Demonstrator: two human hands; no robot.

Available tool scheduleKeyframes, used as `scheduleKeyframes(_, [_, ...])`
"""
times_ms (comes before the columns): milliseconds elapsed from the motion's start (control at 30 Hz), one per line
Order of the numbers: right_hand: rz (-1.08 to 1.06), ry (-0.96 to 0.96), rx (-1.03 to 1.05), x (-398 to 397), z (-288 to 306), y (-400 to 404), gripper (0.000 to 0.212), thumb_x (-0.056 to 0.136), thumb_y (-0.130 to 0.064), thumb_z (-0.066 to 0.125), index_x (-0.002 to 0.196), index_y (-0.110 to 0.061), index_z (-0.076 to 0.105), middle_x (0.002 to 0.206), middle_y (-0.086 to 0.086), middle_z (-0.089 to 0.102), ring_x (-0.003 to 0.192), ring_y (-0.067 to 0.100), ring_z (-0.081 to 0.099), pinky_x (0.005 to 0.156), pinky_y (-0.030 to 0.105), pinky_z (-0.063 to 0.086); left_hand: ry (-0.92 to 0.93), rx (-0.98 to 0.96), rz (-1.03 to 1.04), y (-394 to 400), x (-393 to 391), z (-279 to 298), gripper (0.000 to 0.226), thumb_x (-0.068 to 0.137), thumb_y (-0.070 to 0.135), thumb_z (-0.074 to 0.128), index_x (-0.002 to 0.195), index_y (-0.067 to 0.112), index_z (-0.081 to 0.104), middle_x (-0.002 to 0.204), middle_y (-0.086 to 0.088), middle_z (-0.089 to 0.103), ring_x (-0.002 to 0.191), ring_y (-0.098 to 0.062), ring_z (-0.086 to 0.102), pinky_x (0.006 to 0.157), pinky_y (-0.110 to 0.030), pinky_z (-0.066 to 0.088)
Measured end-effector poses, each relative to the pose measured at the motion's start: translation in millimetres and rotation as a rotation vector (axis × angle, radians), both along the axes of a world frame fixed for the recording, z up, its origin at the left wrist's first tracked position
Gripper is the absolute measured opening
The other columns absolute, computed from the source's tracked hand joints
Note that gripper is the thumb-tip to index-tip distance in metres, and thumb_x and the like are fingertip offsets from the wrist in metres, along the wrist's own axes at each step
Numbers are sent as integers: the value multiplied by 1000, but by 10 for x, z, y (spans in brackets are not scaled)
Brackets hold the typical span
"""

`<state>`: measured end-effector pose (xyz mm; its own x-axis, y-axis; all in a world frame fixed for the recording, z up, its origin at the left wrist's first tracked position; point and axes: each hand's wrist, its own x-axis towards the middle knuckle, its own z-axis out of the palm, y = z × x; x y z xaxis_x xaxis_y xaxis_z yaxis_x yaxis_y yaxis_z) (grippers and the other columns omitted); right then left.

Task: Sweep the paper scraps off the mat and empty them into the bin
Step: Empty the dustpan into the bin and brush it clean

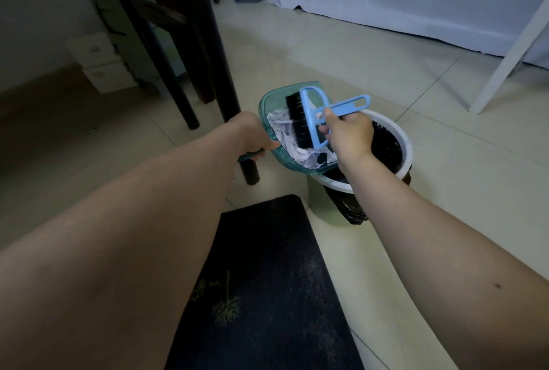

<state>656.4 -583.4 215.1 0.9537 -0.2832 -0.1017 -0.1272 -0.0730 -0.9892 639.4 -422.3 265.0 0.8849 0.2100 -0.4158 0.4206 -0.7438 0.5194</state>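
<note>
Left hand [252,135] closed around the dustpan [269,114] handle, right hand [349,135] clamped on the brush [309,120]. Paper scraps [292,144] lying in the pan between both hands, over the bin [401,144] rim. Mat [261,280] below the forearms. Risk: tipping too early, spilling scraps onto the floor beside the bin.

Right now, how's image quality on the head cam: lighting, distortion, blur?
Head view: dim, bluish cast; wide-angle bending stretches both forearms at the edges; dark mat and black bin liner lose detail; brush, dustpan and paper scraps read sharp enough.
</note>
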Motion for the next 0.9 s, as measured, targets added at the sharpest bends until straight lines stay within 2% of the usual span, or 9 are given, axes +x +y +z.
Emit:
scheduleKeyframes(133, [-14,86,-275,4,-155,-83,28,88,-35,61,79,-9,69,82,6,72,76,25,68,77,42,57,-10,-2,2,10,-9,7,23,84,24,72,91,4,62,83,-12,65,73,-21,58,88,-39,57])
scheduleKeyframes(233, [-86,97,-341,-15,-173,-234,33,91,-36,58,77,-7,65,85,7,72,73,23,65,69,32,52,-10,-14,12,9,-18,8,22,85,22,71,94,4,62,83,-12,64,74,-21,57,88,-38,56])
scheduleKeyframes(300, [-130,86,-343,-9,-161,-323,33,92,-35,56,75,-8,63,84,9,71,74,25,65,69,33,51,-5,-9,14,7,-22,3,23,85,22,71,96,3,62,84,-12,64,74,-21,58,89,-38,56])
scheduleKeyframes(400, [-207,24,-254,0,-97,-388,34,92,-34,57,76,-5,65,81,11,71,77,29,68,76,45,56,-8,3,13,17,-20,2,24,84,22,71,96,3,63,80,-12,65,71,-21,59,88,-38,57])
scheduleKeyframes(500, [-224,-37,-105,16,-14,-347,28,91,-31,58,71,-12,63,71,1,67,73,21,68,75,40,57,-3,-3,22,22,-23,9,26,85,21,71,99,1,64,76,-11,63,66,-20,57,83,-36,56])
scheduleKeyframes(600, [-131,-64,24,23,27,-216,24,89,-27,60,66,-20,63,67,-4,68,67,15,68,70,37,58,0,4,20,13,-17,16,32,85,21,71,105,-3,64,80,-11,64,70,-21,57,85,-36,56])
scheduleKeyframes(733, [15,28,-131,-21,-93,-113,23,89,-27,61,67,-22,63,75,1,70,69,15,67,68,33,55,4,17,11,5,-10,22,28,85,23,71,100,1,64,83,-12,64,74,-20,58,89,-37,56])
scheduleKeyframes(833, [-41,74,-218,-21,-188,-206,24,89,-32,62,78,-12,68,85,6,72,78,23,69,79,42,57,7,48,-6,5,-1,24,26,84,27,71,93,4,63,84,-12,65,74,-20,59,92,-40,55])
scheduleKeyframes(900, [-85,85,-239,-19,-189,-298,27,90,-33,61,81,-8,68,85,8,72,79,24,69,81,44,56,12,46,-1,8,4,22,28,84,28,71,95,3,64,84,-11,66,75,-21,59,93,-40,55])
